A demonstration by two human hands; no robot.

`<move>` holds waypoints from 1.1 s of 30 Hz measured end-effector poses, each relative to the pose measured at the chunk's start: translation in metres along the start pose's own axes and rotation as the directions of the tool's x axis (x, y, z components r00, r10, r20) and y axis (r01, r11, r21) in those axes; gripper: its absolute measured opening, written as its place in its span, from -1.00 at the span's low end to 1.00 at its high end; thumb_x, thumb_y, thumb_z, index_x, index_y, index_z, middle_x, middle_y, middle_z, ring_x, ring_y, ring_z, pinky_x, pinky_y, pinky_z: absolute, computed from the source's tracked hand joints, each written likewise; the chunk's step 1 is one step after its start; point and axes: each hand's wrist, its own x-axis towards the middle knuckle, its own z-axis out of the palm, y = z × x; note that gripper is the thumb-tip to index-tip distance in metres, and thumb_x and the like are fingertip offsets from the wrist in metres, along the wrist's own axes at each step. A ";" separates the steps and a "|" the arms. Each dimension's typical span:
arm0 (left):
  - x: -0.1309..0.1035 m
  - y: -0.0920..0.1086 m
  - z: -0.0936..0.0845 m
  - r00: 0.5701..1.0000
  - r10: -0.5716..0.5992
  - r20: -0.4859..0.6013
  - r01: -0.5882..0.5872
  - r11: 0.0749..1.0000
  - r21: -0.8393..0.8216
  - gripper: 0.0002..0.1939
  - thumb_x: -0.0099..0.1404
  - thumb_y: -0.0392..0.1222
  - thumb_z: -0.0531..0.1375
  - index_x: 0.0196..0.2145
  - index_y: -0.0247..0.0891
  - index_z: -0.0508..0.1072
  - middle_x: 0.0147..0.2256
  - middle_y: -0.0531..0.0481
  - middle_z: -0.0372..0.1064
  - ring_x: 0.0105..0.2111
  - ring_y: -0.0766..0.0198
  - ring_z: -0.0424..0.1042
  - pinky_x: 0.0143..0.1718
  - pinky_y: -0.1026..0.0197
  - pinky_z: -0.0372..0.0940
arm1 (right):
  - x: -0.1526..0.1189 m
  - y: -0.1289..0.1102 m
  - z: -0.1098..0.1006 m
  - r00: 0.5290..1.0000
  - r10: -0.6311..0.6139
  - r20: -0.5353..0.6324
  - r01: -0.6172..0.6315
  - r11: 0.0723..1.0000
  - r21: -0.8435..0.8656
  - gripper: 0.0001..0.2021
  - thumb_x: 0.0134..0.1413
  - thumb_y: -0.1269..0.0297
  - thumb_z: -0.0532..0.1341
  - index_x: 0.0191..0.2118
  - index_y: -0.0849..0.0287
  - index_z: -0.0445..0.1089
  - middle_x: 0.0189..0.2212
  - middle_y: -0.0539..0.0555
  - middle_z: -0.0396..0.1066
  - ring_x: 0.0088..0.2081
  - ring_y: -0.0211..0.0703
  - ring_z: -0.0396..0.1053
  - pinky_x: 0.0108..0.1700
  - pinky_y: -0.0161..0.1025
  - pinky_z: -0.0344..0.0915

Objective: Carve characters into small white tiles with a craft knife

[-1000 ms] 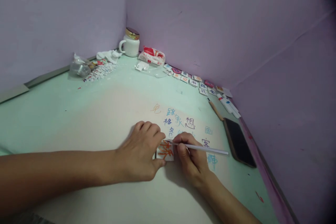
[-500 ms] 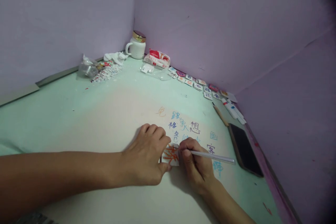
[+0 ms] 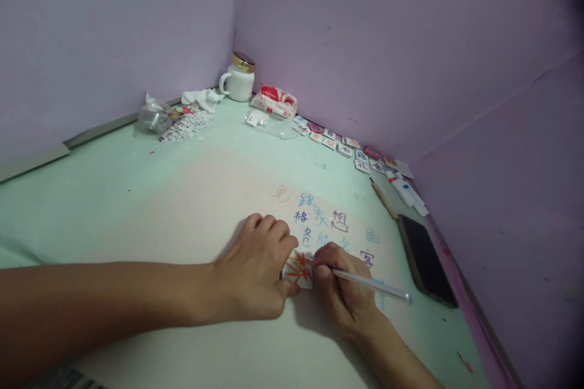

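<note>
A small white tile point(image 3: 299, 272) with orange strokes lies on the table, low and just right of centre. My left hand point(image 3: 264, 267) grips its left side between thumb and fingers. At the tile's right edge, my right hand point(image 3: 341, 285) is closed round a thin, pale, clear-looking tool point(image 3: 374, 284), whose back end points right. Its tip is hidden by the fingers. Coloured handwritten characters point(image 3: 339, 220) cover the tabletop beyond and to the right of my right hand.
A dark phone point(image 3: 426, 260), a wooden-handled tool point(image 3: 384, 199) and white markers point(image 3: 406, 191) lie at right. Character tiles point(image 3: 345, 150) line the back wall, near a red-and-white packet point(image 3: 274, 101). A lidded white mug point(image 3: 239, 80), paper scraps point(image 3: 189, 126) and a plastic bag point(image 3: 154, 117) are further left.
The back end of the tool in my right hand has tipped lower, towards me. My left hand still holds the tile in nearly the same place.
</note>
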 end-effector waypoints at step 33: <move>0.000 0.001 -0.001 1.000 0.008 -0.004 -0.008 1.000 0.007 -0.69 0.04 -0.15 0.27 -0.22 -0.27 0.42 -0.24 -0.09 0.31 -0.17 0.05 0.23 -0.08 -0.04 0.09 | -0.001 -0.003 0.005 0.999 -0.011 -0.039 0.005 0.987 -0.160 -0.88 0.17 0.47 0.00 -0.34 0.11 0.14 -0.55 -0.04 0.23 -0.58 -0.28 0.20 -0.53 -0.31 0.08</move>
